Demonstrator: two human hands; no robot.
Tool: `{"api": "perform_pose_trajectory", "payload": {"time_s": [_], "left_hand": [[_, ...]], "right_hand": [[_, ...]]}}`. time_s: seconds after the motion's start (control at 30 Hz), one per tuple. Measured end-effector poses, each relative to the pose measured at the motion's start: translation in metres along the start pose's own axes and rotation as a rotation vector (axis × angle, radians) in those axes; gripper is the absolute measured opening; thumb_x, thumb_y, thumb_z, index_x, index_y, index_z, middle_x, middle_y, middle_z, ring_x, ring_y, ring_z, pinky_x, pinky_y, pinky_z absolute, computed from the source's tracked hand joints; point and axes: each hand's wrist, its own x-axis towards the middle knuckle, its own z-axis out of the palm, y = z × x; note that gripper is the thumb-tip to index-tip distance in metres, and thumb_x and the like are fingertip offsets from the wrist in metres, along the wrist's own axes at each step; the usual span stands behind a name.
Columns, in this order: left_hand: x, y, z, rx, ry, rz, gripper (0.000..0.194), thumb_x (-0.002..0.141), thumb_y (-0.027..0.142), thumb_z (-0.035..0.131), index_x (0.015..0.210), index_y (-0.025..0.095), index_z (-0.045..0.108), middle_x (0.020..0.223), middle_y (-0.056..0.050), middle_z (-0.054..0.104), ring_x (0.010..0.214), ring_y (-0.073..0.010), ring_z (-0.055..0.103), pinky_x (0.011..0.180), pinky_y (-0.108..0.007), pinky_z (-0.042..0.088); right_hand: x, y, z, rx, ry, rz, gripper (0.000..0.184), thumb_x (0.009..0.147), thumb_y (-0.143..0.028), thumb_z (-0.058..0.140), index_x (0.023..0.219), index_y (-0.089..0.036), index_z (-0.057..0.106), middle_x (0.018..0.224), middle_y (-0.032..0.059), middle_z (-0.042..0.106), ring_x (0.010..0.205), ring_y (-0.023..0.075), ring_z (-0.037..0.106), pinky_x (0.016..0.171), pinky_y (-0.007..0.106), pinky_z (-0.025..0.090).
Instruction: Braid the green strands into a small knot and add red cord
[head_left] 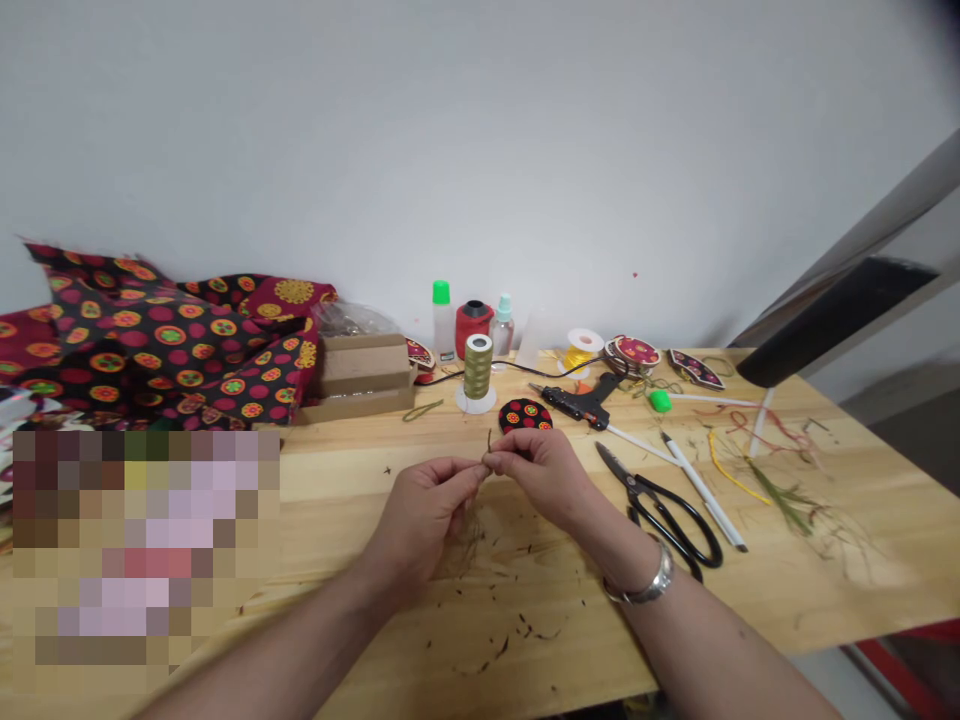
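The left hand and right hand meet over a pine table, knuckles up, fingertips nearly touching. Both are narrowly closed, each pinching the same thin strand between thumb and fingers. The strand stands just above the pinch, a dark olive colour. It may be twisted cord or a few threads together; at this size it is hard to say. Short dark snippets lie scattered on the wood below the hands, and a metal bracelet circles the right wrist.

Nearest the hands, just past the fingertips, lie a round patterned fabric disc and an olive thread spool on a white base. To the right are a black glue gun, black-handled scissors and a white pen, with loose coloured threads beyond them.

Along the wall stand a red spool, a yellow spool and two small bottles — one green-capped, one with a pale cap. Printed red-and-black cloth is heaped at the left, beside stacked wooden blocks. A patch at lower left is blurred out.
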Motion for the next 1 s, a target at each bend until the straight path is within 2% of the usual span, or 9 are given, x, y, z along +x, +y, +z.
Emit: {"api": "perform_pose_trajectory", "payload": {"time_s": [0.37, 0.53, 1.0], "left_hand": [[0.001, -0.001, -0.001, -0.005, -0.029, 0.005, 0.021, 0.065, 0.034, 0.067, 0.069, 0.013, 0.066, 0.046, 0.007, 0.037, 0.04, -0.0025, 0.026, 0.036, -0.015, 0.017], [0.003, -0.002, -0.002, -0.022, -0.035, -0.002, 0.022, 0.064, 0.035, 0.068, 0.069, 0.014, 0.066, 0.048, 0.007, 0.038, 0.041, -0.0024, 0.026, 0.037, -0.015, 0.017], [0.001, 0.002, -0.002, -0.025, -0.001, -0.02, 0.025, 0.062, 0.035, 0.069, 0.072, 0.013, 0.066, 0.047, 0.008, 0.036, 0.041, -0.0027, 0.023, 0.036, -0.015, 0.015]], "right_hand": [[0.002, 0.006, 0.002, 0.045, -0.006, -0.016, 0.009, 0.066, -0.021, 0.059, 0.06, -0.014, 0.061, 0.06, -0.0011, 0.058, 0.058, 0.01, 0.049, 0.058, 0.022, 0.038], [0.002, 0.008, 0.005, 0.054, 0.026, 0.005, 0.007, 0.066, -0.02, 0.059, 0.063, -0.014, 0.061, 0.059, -0.0017, 0.058, 0.057, 0.0098, 0.05, 0.057, 0.021, 0.039], [-0.001, 0.008, 0.012, 0.004, 0.096, -0.057, 0.008, 0.069, -0.019, 0.057, 0.064, -0.015, 0.062, 0.06, -0.0012, 0.059, 0.058, 0.0103, 0.05, 0.057, 0.02, 0.039]]}}
